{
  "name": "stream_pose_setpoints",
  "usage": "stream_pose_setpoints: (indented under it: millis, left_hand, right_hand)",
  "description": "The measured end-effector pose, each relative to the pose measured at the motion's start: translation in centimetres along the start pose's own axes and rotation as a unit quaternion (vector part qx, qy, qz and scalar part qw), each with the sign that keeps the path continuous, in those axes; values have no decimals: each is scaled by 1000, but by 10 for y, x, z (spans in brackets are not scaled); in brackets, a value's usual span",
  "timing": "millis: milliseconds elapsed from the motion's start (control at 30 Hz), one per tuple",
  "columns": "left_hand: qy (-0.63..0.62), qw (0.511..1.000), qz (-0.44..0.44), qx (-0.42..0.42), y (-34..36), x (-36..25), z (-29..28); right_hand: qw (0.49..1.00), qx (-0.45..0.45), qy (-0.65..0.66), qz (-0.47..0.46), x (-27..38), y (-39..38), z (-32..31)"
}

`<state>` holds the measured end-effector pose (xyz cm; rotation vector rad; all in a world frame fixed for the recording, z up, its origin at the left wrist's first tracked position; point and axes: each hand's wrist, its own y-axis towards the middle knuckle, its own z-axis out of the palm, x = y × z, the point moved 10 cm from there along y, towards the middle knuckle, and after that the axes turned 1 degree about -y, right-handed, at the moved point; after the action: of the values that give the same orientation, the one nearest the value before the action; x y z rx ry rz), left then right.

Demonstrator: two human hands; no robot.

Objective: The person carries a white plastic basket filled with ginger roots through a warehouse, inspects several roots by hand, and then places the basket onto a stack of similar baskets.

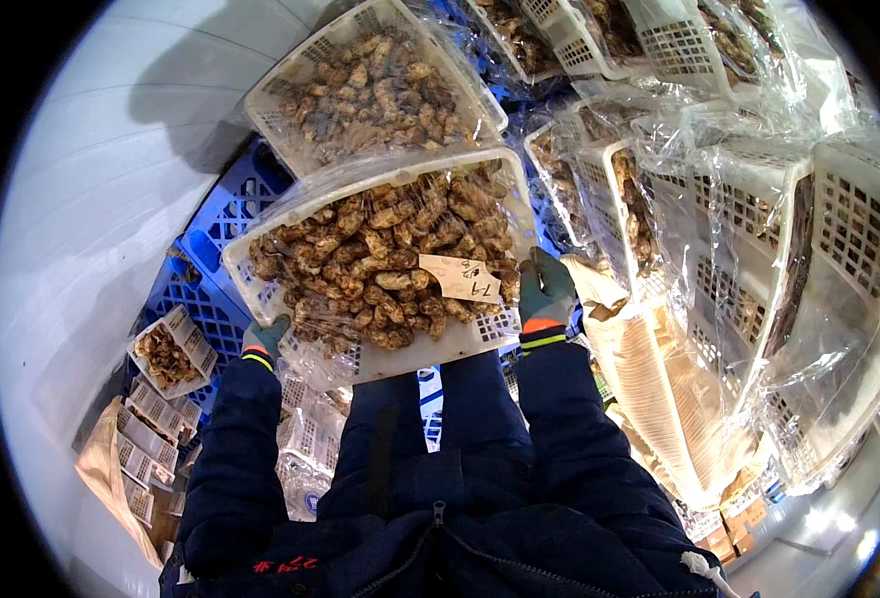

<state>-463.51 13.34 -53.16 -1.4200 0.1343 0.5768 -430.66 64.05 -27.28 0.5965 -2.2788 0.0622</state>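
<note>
A white plastic crate (380,361) of brown lumpy produce, perhaps mushrooms (360,264), wrapped in clear film, is held in front of me with a tan handwritten card (445,274) on it. My left hand (266,332), in a dark glove, is closed on its near left corner. My right hand (547,289), also gloved, grips its right side, fingers curled at the rim. Just beyond it, a similar wrapped crate (350,105) of the same produce lies toward the wall.
Stacked wrapped crates (759,224) fill the right, with brown paper sheeting (649,389) among them. Blue plastic pallets (231,209) lie along the white wall (71,249) at the left, near a small crate (174,351) and more crates (156,429) lower down.
</note>
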Motion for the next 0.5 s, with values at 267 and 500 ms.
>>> stream_pose_setpoints:
  millis: [267,500]
  left_hand:
    - [468,866,164,60,-27,-23,19]
    - [353,859,357,96,-113,-106,65]
  right_hand:
    - [868,426,222,124,26,-74,66]
    - [959,163,194,126,-26,-3,50]
